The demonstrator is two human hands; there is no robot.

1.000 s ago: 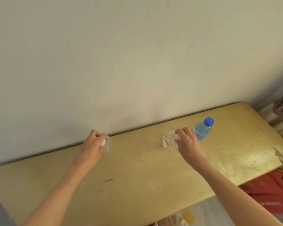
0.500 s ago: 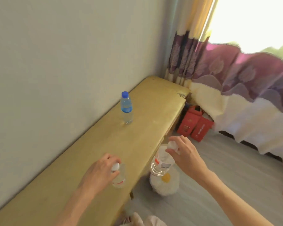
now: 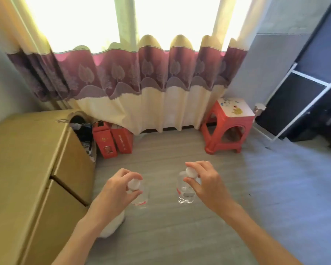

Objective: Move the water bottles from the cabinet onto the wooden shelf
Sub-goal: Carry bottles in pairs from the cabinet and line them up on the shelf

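Note:
My left hand grips a clear water bottle by its white cap, and the bottle hangs upright over the grey floor. My right hand grips a second clear water bottle by its white cap in the same way. Both bottles carry red-and-white labels and hang side by side, a little apart, in front of me. The yellow wooden cabinet stands at my left; its top shows no bottle in this view. No wooden shelf is in view.
Two red boxes lean by the cabinet's far end under the curtain. A red plastic stool stands at the right by the window. A dark framed panel leans at far right. A white object lies below my left arm.
The view has swung right from the cabinet and wall toward the window. Both hands carried their bottles off the cabinet top and now hold them over the floor. The blue-capped bottle has left the view.

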